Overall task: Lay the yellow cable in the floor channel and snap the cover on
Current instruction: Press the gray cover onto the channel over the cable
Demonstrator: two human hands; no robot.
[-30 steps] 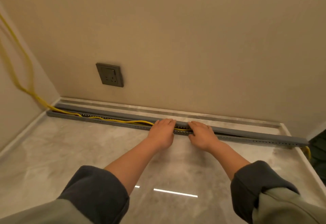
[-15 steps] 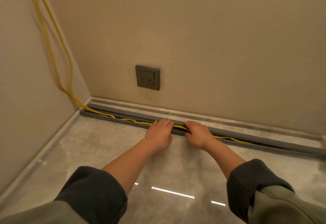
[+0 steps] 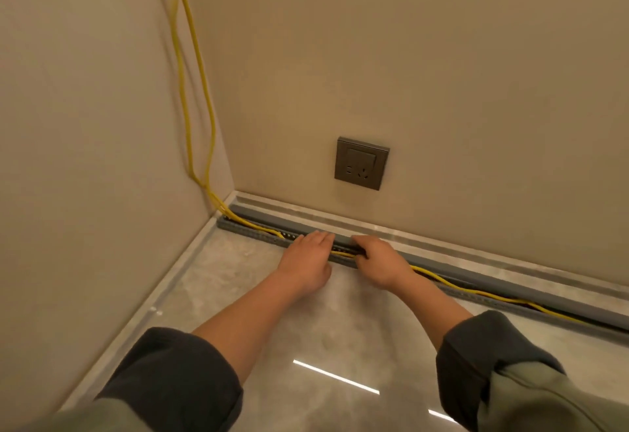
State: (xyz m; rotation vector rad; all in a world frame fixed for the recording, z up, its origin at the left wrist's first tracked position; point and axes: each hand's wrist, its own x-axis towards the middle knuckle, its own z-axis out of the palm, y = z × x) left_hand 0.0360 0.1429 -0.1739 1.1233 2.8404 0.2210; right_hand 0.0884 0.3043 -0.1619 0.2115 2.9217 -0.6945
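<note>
The yellow cable (image 3: pixel 476 292) drops down the corner of the walls and runs along the grey floor channel (image 3: pixel 252 231), partly riding over its perforated front edge. A long grey cover strip (image 3: pixel 483 274) lies just behind the channel, against the skirting. My left hand (image 3: pixel 306 261) rests on the channel below the socket, fingers straight, pressing on the cable. My right hand (image 3: pixel 379 261) sits close beside it with its fingers curled down over the cable at the channel. Both hands hide the cable beneath them; a short stretch shows between them.
A dark wall socket (image 3: pixel 361 163) sits on the back wall above my hands. The side wall (image 3: pixel 85 159) closes the left, with two loose strands of cable hanging down it. Glossy stone floor (image 3: pixel 306 336) lies between me and the channel.
Both hands have slid left along the channel, from right of the socket to below it. The view has swung left, bringing the corner and hanging cable into sight.
</note>
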